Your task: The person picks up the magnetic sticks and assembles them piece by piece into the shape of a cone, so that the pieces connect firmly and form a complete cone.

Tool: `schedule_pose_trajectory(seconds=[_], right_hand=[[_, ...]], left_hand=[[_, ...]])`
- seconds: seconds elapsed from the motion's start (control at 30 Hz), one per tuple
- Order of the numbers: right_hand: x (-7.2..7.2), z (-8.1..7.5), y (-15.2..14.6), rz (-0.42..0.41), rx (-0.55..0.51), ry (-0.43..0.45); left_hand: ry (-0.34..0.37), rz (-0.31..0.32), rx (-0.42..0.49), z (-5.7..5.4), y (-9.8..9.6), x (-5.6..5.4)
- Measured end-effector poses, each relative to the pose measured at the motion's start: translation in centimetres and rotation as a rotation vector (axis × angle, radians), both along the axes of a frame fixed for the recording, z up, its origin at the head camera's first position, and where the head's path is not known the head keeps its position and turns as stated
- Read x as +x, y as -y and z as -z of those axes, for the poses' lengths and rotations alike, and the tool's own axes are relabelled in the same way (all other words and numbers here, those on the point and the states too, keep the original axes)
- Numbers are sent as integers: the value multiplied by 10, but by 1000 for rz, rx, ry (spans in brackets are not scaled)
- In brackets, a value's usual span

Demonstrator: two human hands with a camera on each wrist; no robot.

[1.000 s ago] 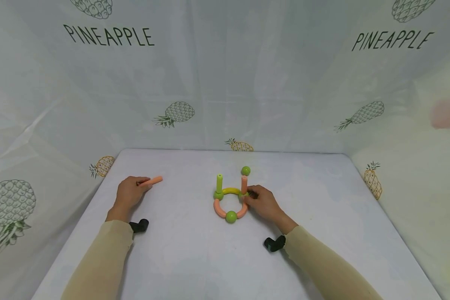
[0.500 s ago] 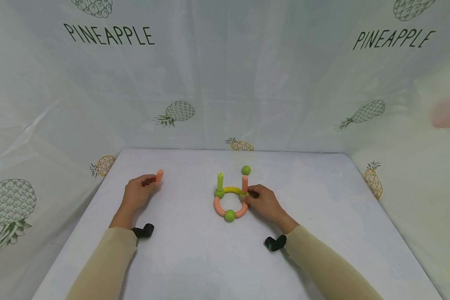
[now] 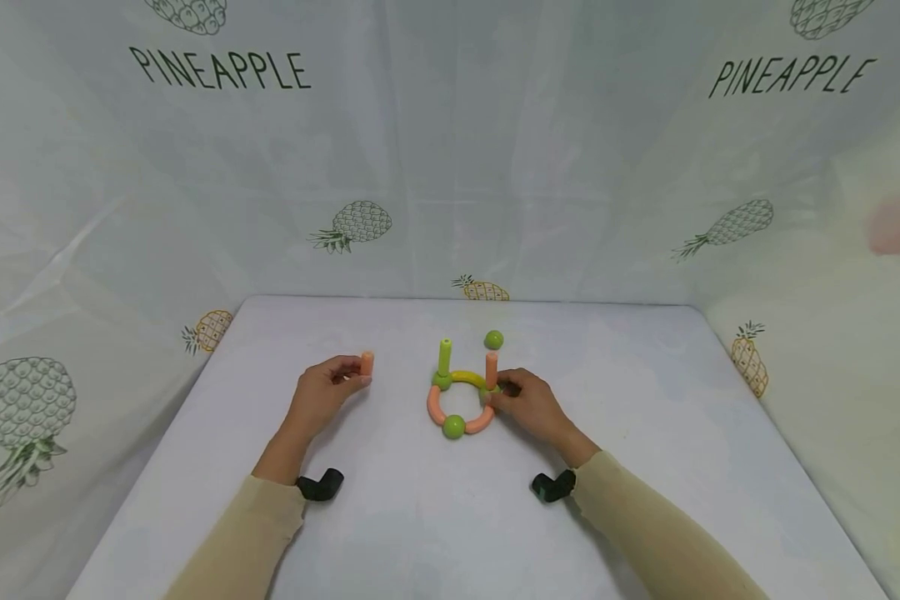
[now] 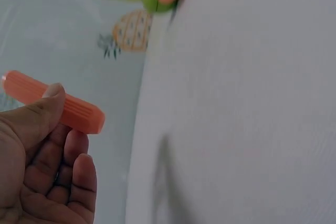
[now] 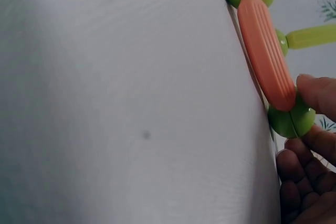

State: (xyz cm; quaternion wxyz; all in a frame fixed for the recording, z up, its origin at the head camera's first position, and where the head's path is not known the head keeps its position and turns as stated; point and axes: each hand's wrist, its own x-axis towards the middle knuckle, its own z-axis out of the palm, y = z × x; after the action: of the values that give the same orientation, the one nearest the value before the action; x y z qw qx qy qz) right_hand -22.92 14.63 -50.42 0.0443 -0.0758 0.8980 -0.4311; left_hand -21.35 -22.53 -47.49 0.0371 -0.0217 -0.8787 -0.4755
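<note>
My left hand (image 3: 326,392) pinches an orange ridged rod (image 4: 79,109) between thumb and fingers, held upright above the table left of the ring. On the table lies a ring built from orange curved pieces (image 5: 265,53), a yellow curved piece (image 3: 467,377) and green balls. A lime rod (image 3: 445,357) stands up from the ring's left ball (image 3: 441,381); an orange rod (image 3: 491,369) rises from its right ball (image 5: 295,118). My right hand (image 3: 531,406) pinches that right ball with thumb and fingers. The front ball (image 3: 453,427) joins the two orange curves.
A loose green ball (image 3: 493,339) sits on the table behind the ring. Black wrist cameras (image 3: 321,485) are strapped to both wrists. A white curtain printed with pineapples (image 3: 450,167) encloses the white table (image 3: 420,533) at the back and sides.
My left hand has moved right toward the ring, turning its orange rod from lying flat to upright. The ring has turned slightly, its front ball shifting left. My right hand keeps its grip.
</note>
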Motion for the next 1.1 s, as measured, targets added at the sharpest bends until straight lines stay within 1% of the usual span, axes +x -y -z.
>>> schedule_pose_trajectory(seconds=[0.13, 0.27, 0.33, 0.43, 0.57, 0.67, 0.8, 1.0, 1.1], right_hand=[[1, 0, -1, -7, -15, -2], [0, 0, -1, -5, -21, -12], [0, 1, -2, -5, -17, -16], [-1, 1, -2, -9, -17, -18], [-1, 2, -3, -19, -22, -23], [-1, 1, -3, -24, -21, -25], [0, -1, -2, -25, -26, -26], [0, 0, -2, -25, -26, -37], [0, 1, -2, -23, -26, -32]], left_hand=[[5, 37, 31, -4, -30, 13], [7, 56, 62, -5, -57, 22], [-3, 67, 73, -3, -68, 25], [-26, 99, 91, -2, -82, 29], [-33, 134, 111, -4, -100, 33], [-33, 141, 109, -5, -110, 34], [-36, 163, 111, -1, -119, 34], [-24, 195, 101, 8, -125, 36], [-29, 193, 88, 13, -126, 36]])
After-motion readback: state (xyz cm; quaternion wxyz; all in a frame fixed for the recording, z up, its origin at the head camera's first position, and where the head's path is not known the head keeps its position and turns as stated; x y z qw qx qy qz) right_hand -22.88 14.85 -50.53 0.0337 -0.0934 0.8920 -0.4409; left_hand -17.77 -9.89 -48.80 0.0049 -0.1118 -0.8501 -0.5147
